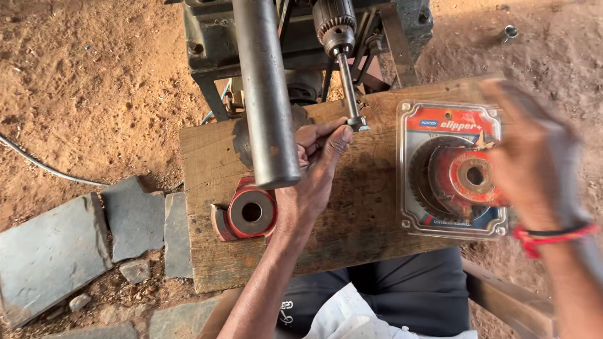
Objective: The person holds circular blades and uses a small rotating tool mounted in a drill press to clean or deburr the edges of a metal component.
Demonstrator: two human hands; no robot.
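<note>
Two hands in shot; which one is on the tool? (Desk)

The person's left hand (314, 169), centre frame. Its grip is narrow: the fingers are curled in and the thumb tip touches the nut-like lower end of the slim steel shank (349, 88). That shank hangs from the ribbed drill chuck (334, 28) at top centre. I can't tell whether the hand clamps the shank or only steadies it. (Photographer)

And the other? (Desk)

The right hand (534, 157), with a red thread bracelet (553, 233), is a blur at the right edge. It is over or just beside the clear plastic blister pack with a red card and a dark toothed disc inside (449, 169). Its grip can't be read through the blur, nor whether it touches the pack. (Photographer)

Where does everything sit? (Desk)

On the rough wooden plank bench (352, 232) across the middle of the frame. The pack is on its right part. A red-rimmed round metal flange with a centre hole (251, 213) lies at its lower left, just beside the left wrist. The thick grey steel column (267, 94) runs down from the top and hides part of the hand. Grey slate slabs (50, 251) lie on the red dirt at lower left. (Photographer)

What stage would you call it? (Desk)

By my reading, the work is at the shank's tip and the disc is not yet out of its pack. Anything fitted there would need a steady left hand, a firmer hold than a thumb touch, and a centre hole lined up squarely under the tip. (Photographer)
</note>
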